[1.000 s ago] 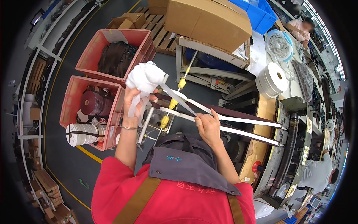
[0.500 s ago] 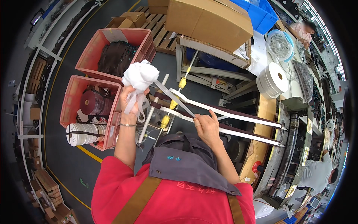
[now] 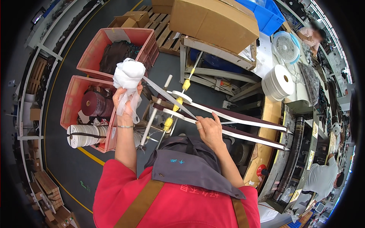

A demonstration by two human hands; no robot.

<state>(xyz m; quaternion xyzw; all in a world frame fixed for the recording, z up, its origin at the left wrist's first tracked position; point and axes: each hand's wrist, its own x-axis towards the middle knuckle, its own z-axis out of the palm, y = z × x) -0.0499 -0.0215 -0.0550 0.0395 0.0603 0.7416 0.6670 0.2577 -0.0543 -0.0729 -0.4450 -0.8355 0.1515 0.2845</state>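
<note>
A crumpled white cloth wad [image 3: 128, 76], smooth matt tape strips [image 3: 243, 121], and red plastic crates [image 3: 95, 57].

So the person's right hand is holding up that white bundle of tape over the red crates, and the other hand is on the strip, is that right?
Not quite: it is the left hand that holds up the white bundle of tape over the red crates. The right hand is the one on the strip. The head view shows this.

Bright, even indoor light; sharp centre, fisheye-bent edges, black rim.
</note>
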